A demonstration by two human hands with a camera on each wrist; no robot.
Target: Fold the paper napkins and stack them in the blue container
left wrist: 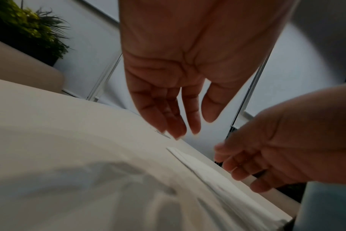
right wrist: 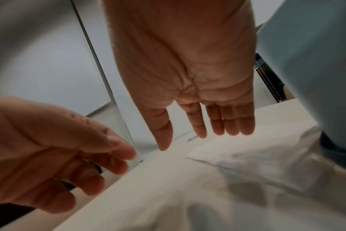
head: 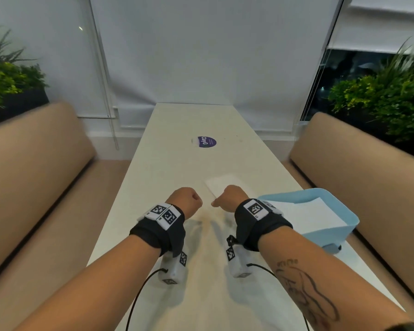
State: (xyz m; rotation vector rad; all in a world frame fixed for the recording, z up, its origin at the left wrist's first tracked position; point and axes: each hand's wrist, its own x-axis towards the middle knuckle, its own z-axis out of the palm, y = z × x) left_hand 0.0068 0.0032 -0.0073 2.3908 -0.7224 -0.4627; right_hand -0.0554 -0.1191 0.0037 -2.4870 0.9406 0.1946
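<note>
A white paper napkin (head: 221, 182) lies flat on the white table (head: 177, 168), just beyond my hands. My left hand (head: 187, 199) hovers to the left of the napkin's near corner. My right hand (head: 227, 197) hovers over its near edge and hides part of it. In the left wrist view my left hand (left wrist: 193, 127) hangs with relaxed fingers and holds nothing. The right wrist view shows my right hand (right wrist: 198, 137) likewise relaxed and empty above the napkin (right wrist: 247, 156). The blue container (head: 339, 211) stands at the right with a white napkin (head: 313, 216) lying inside.
A purple round sticker (head: 207, 141) sits further up the table. Tan benches (head: 34, 175) run along both sides, with plants (head: 387, 96) behind them. A white blind (head: 201, 56) closes off the far end. The table's right edge runs just past the container.
</note>
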